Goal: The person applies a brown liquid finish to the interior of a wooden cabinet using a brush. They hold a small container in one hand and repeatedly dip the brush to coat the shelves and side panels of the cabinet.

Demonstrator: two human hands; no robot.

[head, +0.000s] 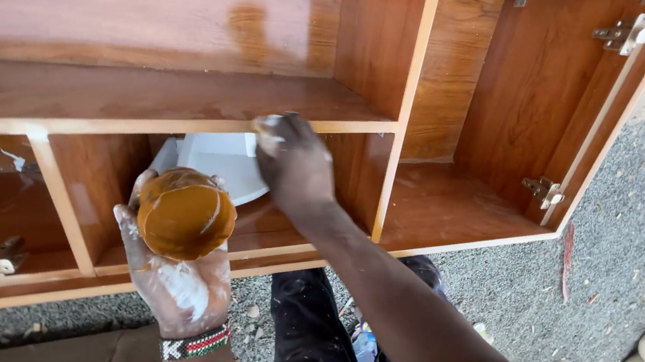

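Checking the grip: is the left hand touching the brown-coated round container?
Touching: the head view shows the left hand cupping the container from below, fingers wrapping its side.

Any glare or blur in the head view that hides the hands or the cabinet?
Head view: daylight glare streaks the glossy upper shelf; the left hand holding the brown tub is sharp; the right hand at the shelf edge is slightly motion-soft.

I am seeing the cabinet (421, 51) running off the top and left edges — the white panel (217, 168) is lying partly behind both hands, and the right hand (297, 168) is hiding its fingertips' contact.
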